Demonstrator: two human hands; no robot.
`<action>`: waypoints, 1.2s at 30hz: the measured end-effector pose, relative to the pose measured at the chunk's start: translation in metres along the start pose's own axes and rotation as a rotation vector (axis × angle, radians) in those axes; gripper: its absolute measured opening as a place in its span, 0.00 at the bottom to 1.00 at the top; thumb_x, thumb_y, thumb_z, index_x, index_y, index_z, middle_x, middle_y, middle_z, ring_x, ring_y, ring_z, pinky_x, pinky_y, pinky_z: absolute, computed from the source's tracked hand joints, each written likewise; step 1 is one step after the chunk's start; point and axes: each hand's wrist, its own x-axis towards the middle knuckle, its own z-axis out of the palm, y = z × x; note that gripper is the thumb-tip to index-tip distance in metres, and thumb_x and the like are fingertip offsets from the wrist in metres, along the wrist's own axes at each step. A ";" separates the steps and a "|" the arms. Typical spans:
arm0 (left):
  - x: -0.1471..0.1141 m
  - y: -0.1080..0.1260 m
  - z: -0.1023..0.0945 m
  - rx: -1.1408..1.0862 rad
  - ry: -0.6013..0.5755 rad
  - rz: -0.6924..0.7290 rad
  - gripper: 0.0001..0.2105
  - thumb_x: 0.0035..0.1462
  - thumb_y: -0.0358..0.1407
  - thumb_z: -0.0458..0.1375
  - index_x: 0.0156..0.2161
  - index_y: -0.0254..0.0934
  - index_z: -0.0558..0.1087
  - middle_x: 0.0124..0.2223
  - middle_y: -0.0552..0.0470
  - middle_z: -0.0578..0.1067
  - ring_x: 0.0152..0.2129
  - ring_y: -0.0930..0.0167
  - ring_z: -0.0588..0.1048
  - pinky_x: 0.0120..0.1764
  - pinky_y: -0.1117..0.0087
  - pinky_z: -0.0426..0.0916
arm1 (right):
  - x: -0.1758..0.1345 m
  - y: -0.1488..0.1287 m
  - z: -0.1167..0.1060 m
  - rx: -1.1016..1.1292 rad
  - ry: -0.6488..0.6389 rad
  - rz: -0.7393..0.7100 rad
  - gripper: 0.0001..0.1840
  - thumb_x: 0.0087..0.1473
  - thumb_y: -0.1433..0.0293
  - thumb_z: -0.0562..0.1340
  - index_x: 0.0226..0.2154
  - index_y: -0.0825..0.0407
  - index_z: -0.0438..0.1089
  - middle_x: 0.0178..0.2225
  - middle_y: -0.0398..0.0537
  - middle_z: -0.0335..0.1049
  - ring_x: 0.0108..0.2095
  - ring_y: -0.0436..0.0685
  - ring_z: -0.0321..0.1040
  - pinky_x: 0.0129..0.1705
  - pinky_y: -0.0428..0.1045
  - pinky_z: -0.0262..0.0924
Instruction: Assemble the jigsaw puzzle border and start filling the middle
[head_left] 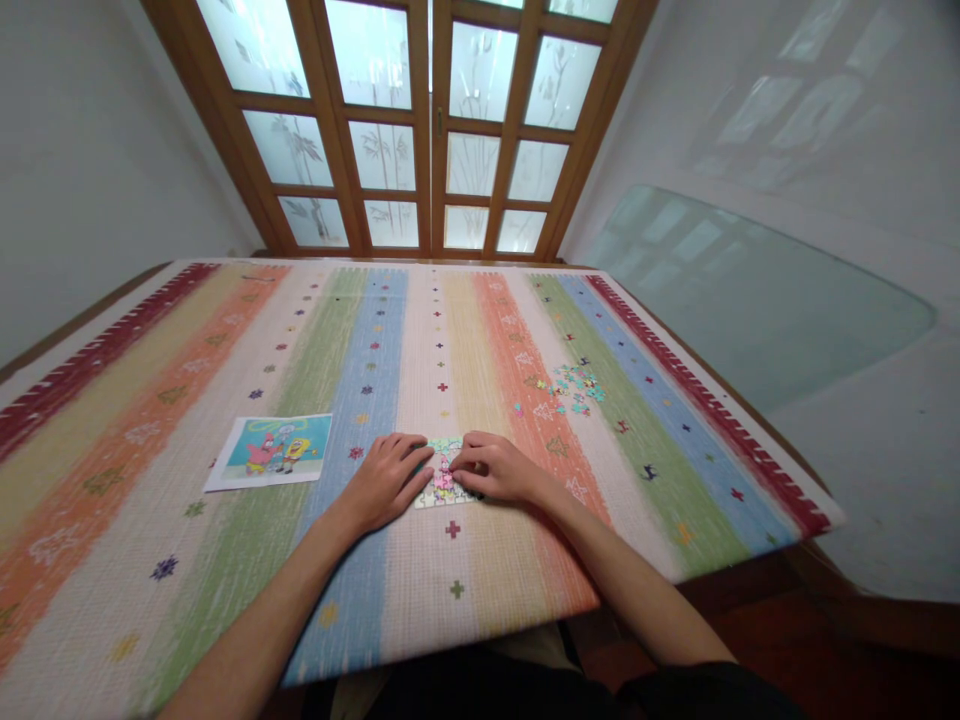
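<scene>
A small, partly assembled jigsaw puzzle (444,492) lies flat near the table's front edge, pink in the middle with pale pieces around it. My left hand (391,482) rests along its left side, fingers stretched out and apart, the tips touching the edge. From the right, my right hand (496,468) reaches over the puzzle with its fingers curled and the tips drawn together on the pink area. Whatever is between those fingertips is too small and covered to make out. Both hands hide parts of the puzzle's sides.
Loose puzzle pieces (576,388) lie in a scattered heap to the right, with a single piece (518,409) nearer the puzzle. A printed cartoon picture (271,452) lies at the left. The striped tablecloth (360,370) covers the table; wooden glass doors (431,130) stand behind.
</scene>
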 end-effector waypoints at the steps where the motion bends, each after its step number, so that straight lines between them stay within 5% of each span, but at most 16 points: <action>1: 0.000 0.000 0.000 -0.001 0.001 -0.002 0.15 0.74 0.40 0.49 0.54 0.37 0.74 0.52 0.42 0.77 0.49 0.60 0.73 0.52 0.55 0.67 | 0.000 -0.001 0.000 -0.006 -0.005 -0.001 0.06 0.62 0.71 0.66 0.37 0.52 0.81 0.31 0.46 0.70 0.33 0.54 0.67 0.38 0.48 0.59; 17: 0.003 0.012 -0.009 0.010 0.097 0.188 0.12 0.71 0.33 0.53 0.53 0.36 0.76 0.51 0.44 0.80 0.47 0.61 0.74 0.50 0.57 0.69 | -0.003 -0.004 0.004 -0.212 -0.028 -0.079 0.09 0.64 0.70 0.62 0.38 0.53 0.79 0.31 0.50 0.74 0.32 0.55 0.67 0.37 0.50 0.57; 36: 0.001 0.022 -0.007 0.005 -0.006 0.188 0.13 0.70 0.34 0.54 0.55 0.37 0.76 0.54 0.44 0.81 0.49 0.57 0.75 0.50 0.53 0.69 | -0.010 -0.004 0.001 -0.288 -0.045 -0.092 0.11 0.66 0.70 0.59 0.40 0.51 0.78 0.29 0.48 0.73 0.30 0.55 0.66 0.36 0.50 0.56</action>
